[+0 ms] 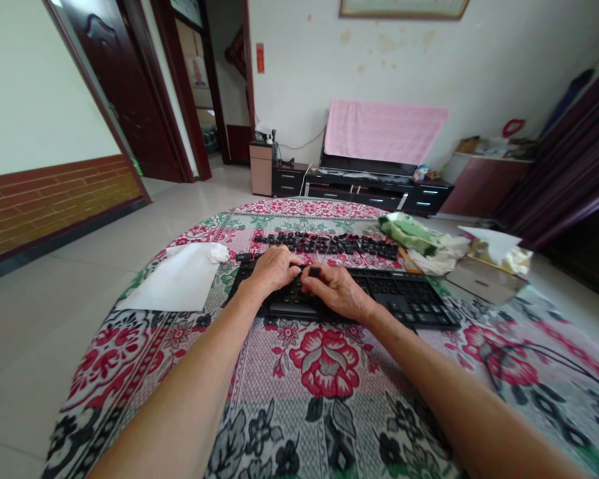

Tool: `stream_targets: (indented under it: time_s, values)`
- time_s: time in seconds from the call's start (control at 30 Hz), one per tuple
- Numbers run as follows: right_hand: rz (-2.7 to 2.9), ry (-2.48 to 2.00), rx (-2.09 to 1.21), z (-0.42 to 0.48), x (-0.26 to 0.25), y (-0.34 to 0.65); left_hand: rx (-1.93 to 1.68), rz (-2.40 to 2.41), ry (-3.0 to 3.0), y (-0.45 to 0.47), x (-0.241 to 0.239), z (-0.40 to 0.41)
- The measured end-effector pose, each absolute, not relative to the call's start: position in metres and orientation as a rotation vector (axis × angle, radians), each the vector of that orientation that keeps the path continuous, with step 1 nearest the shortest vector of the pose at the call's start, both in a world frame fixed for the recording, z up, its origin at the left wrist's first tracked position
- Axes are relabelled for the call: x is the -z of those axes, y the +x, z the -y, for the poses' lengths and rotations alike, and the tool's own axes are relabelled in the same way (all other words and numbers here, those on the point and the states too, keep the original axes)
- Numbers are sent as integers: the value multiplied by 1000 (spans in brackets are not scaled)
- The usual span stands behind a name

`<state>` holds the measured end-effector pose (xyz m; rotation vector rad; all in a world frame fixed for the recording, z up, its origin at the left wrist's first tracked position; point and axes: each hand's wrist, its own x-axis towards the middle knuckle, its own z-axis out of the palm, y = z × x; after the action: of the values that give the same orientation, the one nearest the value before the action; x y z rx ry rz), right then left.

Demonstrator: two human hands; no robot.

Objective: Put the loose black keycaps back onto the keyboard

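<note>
A black computer keyboard lies across the patterned cloth in front of me, with many of its keycaps off on the left and middle. My left hand is bent over the upper left part of the keyboard, its fingers curled together against it and the fingertips partly hidden. Beside it, my right hand pinches a small black piece that looks like a keycap, just above the keyboard. Loose black keycaps are spread in a band behind the keyboard.
A white sheet of paper with a crumpled tissue lies left. To the right are a green plastic bag, a tissue box and a black cable. The round table's edge curves along the left.
</note>
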<state>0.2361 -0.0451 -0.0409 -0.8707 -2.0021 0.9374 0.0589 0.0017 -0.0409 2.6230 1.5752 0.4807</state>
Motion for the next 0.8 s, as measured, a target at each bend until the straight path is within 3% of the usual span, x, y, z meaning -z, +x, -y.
stream_targets:
  time_s: [0.3,0.57,0.8]
  values:
    - [1463,-971,-1228,35,49,237,-509,-1608,2557,60,37,-1]
    - [1261,-947,-1123,27,51,237,-647,-1135,2225,65,19,11]
    - [1295,-960,-1081,32,46,235,-596,-1138,2351,74,23,15]
